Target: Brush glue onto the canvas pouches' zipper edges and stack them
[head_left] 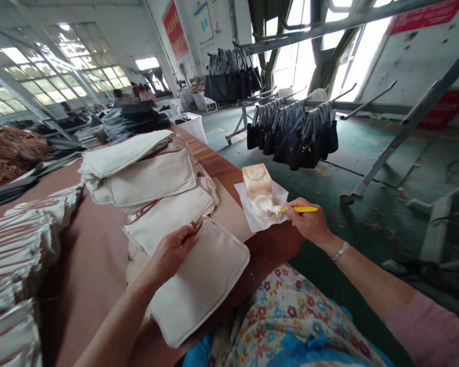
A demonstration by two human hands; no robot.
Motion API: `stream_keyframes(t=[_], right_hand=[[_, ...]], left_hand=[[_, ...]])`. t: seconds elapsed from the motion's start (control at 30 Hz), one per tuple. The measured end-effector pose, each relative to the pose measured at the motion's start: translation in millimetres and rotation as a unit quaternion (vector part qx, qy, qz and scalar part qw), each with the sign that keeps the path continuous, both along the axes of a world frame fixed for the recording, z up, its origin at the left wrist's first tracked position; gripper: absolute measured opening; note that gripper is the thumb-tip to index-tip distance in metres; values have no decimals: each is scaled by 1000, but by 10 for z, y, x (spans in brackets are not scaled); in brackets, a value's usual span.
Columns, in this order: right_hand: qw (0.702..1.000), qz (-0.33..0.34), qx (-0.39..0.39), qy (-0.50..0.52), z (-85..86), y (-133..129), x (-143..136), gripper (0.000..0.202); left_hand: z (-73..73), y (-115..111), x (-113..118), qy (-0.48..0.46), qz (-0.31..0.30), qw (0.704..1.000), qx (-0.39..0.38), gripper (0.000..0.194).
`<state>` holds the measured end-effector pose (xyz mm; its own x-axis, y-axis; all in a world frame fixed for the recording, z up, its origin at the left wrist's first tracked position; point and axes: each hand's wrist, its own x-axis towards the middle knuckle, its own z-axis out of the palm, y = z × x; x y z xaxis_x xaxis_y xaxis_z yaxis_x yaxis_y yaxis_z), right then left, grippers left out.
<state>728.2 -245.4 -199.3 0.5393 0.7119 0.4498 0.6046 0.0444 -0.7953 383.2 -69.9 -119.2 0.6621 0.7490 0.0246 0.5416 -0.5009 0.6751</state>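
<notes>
My left hand [176,252] is closed on the upper edge of a cream fabric panel [204,285] with rounded corners, pinching a bit of brown strip there. The panel's lower end reaches past the table's front edge. In my right hand [308,221] is a brush with a yellow handle [305,209], its white-coated tip over a glue container [257,182] smeared with white paste. That container sits on a white sheet [280,192] at the table's right edge. A pile of similar cream panels [153,178] lies just beyond my left hand.
More cream pieces with brown edges [19,255] are stacked along the left of the brown table [95,255]. Black bags [294,135] hang from a metal rack [390,148] on the right. A white bin [193,127] stands behind the table. Dark stacks and people are farther back.
</notes>
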Motion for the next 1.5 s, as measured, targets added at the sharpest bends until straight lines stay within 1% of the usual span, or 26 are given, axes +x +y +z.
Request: stream_keyframes(t=[0.03, 0.1, 0.17, 0.23, 0.27, 0.33, 0.4, 0.43, 0.47, 0.5, 0.57, 0.6, 0.67, 0.73, 0.8, 0.9, 0.97, 1.1, 1.2, 1.3, 1.4, 1.5], right_hand=[[1000, -3, 8, 17, 21, 5, -13, 24], [995, 6, 31, 95, 31, 65, -39, 29], [978, 4, 55, 202, -16, 150, -54, 36], [958, -35, 70, 276, -90, 212, -51, 41], [952, -62, 73, 290, -119, 227, -45, 42], [952, -108, 77, 277, -131, 224, -38, 40], [959, -126, 83, 240, -64, 193, -65, 35], [963, -122, 89, 224, -6, 172, -96, 33], [966, -111, 98, 214, 61, 151, -137, 31], [966, -95, 106, 213, 132, 131, -186, 30], [963, -65, 121, 232, 261, 96, -287, 28], [960, -55, 124, 244, 311, 80, -334, 28], [955, -46, 125, 263, 373, 45, -408, 29], [954, -41, 125, 271, 395, 4, -459, 30], [952, -36, 129, 274, 400, -44, -495, 31], [948, -26, 140, 286, 426, -116, -537, 28], [942, -21, 149, 301, 473, -152, -560, 27], [915, 12, 170, 367, 632, -175, -619, 26], [886, 68, 172, 425, 770, -167, -715, 23], [868, 130, 157, 452, 880, -152, -872, 22], [869, 182, 144, 438, 938, -127, -1055, 23], [882, 218, 119, 401, 922, -69, -1210, 24]], left_hand=[[-77, -37, 28, -10, 3, 1000, -19, 33], [-177, -106, 72, -29, 11, 998, -52, 33], [-205, -173, 88, -52, 14, 995, -85, 33], [-178, -248, 79, -76, 14, 989, -124, 34], [-154, -290, 69, -89, 15, 986, -143, 34], [-112, -373, 50, -111, 21, 978, -176, 34], [-109, -440, 38, -129, 27, 973, -189, 34], [-131, -464, 32, -138, 33, 973, -182, 33], [-169, -480, 25, -149, 46, 975, -160, 33], [-222, -491, 15, -155, 64, 978, -123, 33], [-353, -505, -22, -145, 102, 984, -18, 31], [-420, -515, -47, -128, 112, 985, 35, 30], [-531, -554, -105, -96, 109, 982, 118, 26], [-590, -631, -165, -103, 87, 977, 165, 23], [-601, -744, -225, -134, 82, 967, 198, 21], [-594, -931, -314, -175, 124, 950, 228, 20], [-602, -1025, -359, -187, 148, 948, 213, 19], [-598, -1092, -370, -158, 148, 968, 127, 21], [-518, -1084, -320, -162, 150, 974, 51, 25], [-416, -1074, -262, -189, 164, 968, -7, 29], [-353, -1074, -214, -225, 164, 959, -61, 31], [-327, -1093, -177, -246, 152, 952, -100, 32]])
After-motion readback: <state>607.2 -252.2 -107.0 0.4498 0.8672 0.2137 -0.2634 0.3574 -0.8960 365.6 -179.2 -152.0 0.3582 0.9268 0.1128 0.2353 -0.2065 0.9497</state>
